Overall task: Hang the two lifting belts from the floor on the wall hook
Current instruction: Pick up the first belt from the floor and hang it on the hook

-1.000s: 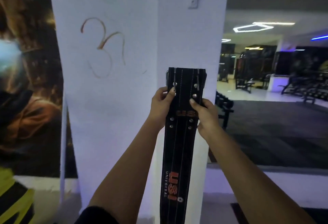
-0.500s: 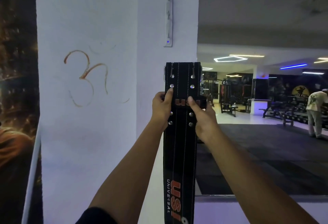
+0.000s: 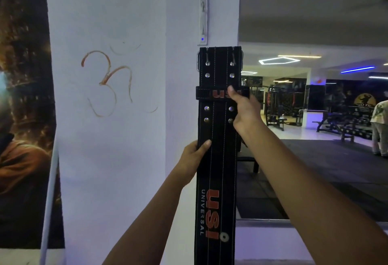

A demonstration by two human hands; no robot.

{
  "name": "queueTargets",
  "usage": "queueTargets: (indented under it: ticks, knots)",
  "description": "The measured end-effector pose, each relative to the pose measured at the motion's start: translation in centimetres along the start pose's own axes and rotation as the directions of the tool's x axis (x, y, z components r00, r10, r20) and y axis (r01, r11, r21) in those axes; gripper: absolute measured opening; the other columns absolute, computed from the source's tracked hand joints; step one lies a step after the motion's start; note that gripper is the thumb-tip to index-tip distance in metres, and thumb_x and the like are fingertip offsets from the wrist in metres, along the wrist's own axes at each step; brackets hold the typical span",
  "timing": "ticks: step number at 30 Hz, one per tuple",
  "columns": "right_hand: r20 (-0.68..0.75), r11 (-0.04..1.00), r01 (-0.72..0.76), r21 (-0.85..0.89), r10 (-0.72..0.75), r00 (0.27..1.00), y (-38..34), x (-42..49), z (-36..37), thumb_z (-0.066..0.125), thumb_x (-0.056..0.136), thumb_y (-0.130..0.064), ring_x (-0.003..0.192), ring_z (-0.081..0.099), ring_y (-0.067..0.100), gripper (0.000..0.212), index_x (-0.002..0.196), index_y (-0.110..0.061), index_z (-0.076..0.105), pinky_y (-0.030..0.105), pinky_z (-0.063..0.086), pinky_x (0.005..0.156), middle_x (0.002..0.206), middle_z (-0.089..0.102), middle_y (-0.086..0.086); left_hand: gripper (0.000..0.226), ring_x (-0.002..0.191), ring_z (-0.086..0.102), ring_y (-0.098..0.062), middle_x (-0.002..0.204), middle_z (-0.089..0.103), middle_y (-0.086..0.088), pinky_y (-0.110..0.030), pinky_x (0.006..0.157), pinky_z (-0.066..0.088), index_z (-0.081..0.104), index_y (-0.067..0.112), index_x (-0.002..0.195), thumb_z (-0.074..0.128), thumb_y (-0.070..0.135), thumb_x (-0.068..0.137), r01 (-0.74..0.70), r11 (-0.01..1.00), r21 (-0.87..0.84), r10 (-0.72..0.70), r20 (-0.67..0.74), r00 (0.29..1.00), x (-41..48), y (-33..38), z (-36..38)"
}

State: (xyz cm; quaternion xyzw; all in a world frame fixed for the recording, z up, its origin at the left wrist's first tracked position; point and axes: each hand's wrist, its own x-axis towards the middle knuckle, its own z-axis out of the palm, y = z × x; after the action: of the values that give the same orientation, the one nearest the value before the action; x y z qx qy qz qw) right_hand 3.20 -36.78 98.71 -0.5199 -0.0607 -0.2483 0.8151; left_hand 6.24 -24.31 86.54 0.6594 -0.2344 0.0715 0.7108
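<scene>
Both hands grip belt (image 3: 217,138) upright: right hand (image 3: 244,111) at loop, left hand (image 3: 194,157) lower, steadying; hook rail (image 3: 203,12) at 12 o'clock.

Your belt (image 3: 217,159) runs off the bottom edge, so you can't see its lower end. Your left hand (image 3: 194,157) hides its fingers behind the belt. The rack (image 3: 203,8) above is too blurred to show hooks.
</scene>
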Motion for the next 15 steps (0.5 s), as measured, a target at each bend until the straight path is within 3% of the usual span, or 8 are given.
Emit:
queueTargets:
  ticks: [3,5,10,15]
  knots:
    - [-0.002,1.000,-0.003,0.002,0.003,1.000,-0.6,0.0,0.0,0.073,0.078,-0.025,0.087,0.058,0.022,0.014,0.076,-0.026,0.059,0.039,0.052,0.074,0.086,0.062,-0.006,0.032,0.100,0.068,-0.025,0.108,0.070,-0.011,-0.033,0.083,0.056,0.061,0.008,0.115,0.053,0.029,0.093,-0.025,0.998,-0.056,0.025,0.000,1.000,0.5,1.4,-0.2]
    - [-0.009,1.000,0.000,0.002,0.000,1.000,-1.2,0.0,0.2,0.071,0.080,-0.026,0.075,0.052,0.015,0.015,0.076,-0.026,0.056,0.031,0.043,0.062,0.081,0.059,-0.009,0.030,0.100,0.068,-0.025,0.108,0.070,-0.011,-0.031,0.082,0.056,0.061,0.007,0.116,0.055,0.025,0.092,-0.070,0.995,-0.068,0.068,-0.026,0.997,1.1,3.2,-0.2]
    - [-0.022,1.000,-0.009,0.000,0.009,1.000,-2.5,-0.2,0.5,0.071,0.080,-0.026,0.072,0.048,0.011,0.015,0.078,-0.023,0.057,0.033,0.040,0.065,0.080,0.056,-0.011,0.031,0.100,0.069,-0.026,0.111,0.070,-0.012,-0.035,0.086,0.056,0.062,0.009,0.114,0.065,0.019,0.085,0.007,0.999,-0.031,-0.005,0.068,0.998,-0.4,0.9,-0.8]
    - [-0.013,1.000,-0.001,-0.028,0.001,1.000,-2.8,-0.2,0.1,0.071,0.080,-0.028,0.064,0.044,0.009,0.014,0.076,-0.026,0.057,0.027,0.036,0.057,0.080,0.056,-0.014,0.037,0.101,0.068,-0.031,0.113,0.068,-0.018,-0.040,0.088,0.055,0.059,0.004,0.117,0.067,0.016,0.083,0.108,0.994,0.022,-0.110,0.143,0.984,-1.8,-2.5,-1.3]
